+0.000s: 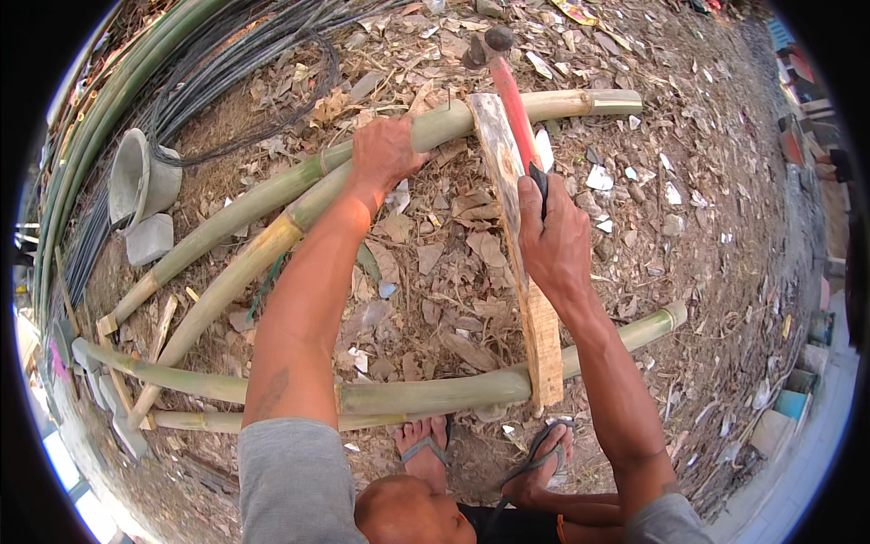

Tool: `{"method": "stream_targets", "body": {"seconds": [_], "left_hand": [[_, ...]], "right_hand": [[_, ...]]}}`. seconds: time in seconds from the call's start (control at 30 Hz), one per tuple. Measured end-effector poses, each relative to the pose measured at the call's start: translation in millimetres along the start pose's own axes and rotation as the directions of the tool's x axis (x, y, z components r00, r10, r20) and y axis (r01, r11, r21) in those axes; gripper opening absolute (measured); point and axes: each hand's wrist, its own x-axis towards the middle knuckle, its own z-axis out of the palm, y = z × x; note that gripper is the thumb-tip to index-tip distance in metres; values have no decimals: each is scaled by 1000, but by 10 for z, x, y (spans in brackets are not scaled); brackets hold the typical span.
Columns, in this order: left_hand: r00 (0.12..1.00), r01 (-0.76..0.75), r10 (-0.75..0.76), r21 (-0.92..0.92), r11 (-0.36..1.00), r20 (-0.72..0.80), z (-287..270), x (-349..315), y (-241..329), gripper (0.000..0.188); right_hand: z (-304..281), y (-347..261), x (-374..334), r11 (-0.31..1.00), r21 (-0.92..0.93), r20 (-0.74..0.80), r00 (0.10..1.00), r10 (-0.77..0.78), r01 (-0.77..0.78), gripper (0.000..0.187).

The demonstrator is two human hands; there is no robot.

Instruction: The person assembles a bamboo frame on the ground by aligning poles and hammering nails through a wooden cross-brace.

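My left hand [388, 156] is wrapped over a bamboo pole [444, 126], near where another bamboo pole [237, 205] meets it from the left. A thin nail [450, 98] stands upright in the pole just right of that hand. In my right hand [555, 238] is a hammer [514, 111] with a red shaft and black grip, its dark head [489, 42] up beyond the pole. Beneath the hammer a wooden plank [544, 349] runs from the upper pole to the lower bamboo pole [435, 395] by my feet.
A grey bucket [143, 181] with a pale block [149, 240] beside it stands at the left. Behind it lie long green bamboo poles [136, 68] and dark rods [217, 68]. Dry leaves and pale shards litter the ground. My sandaled feet [424, 453] are below the lower pole.
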Motion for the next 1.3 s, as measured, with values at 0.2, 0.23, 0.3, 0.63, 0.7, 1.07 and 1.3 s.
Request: {"method": "stream_targets", "body": {"seconds": [0.2,0.23,0.3,0.63,0.7,1.07,1.3], "left_hand": [[986,-47,61,92,995,-154,27,-35,70,59],[991,-44,55,93,995,-125,29,-47,35,58],[993,-43,51,80,996,-102,46,-35,67,56],[1000,-6,7,64,998,-16,-10,-52,-9,48],[1000,-11,11,45,999,-3,-9,4,74,49],[1000,9,-9,4,1000,7,-29,-21,47,58],[998,-30,28,44,999,48,-24,27,147,73]], "right_hand": [[-285,-166,350,991,-131,126,992,-16,32,41],[-367,-276,432,991,-126,143,989,-29,48,43],[-475,-324,569,974,-184,87,989,-121,135,43],[-750,-625,839,977,-213,239,971,27,25,55],[-709,-689,875,964,-184,-64,976,-206,192,51],[-719,-608,654,996,-78,234,971,53,-35,52],[-251,159,666,979,-199,162,987,-12,45,50]]}}
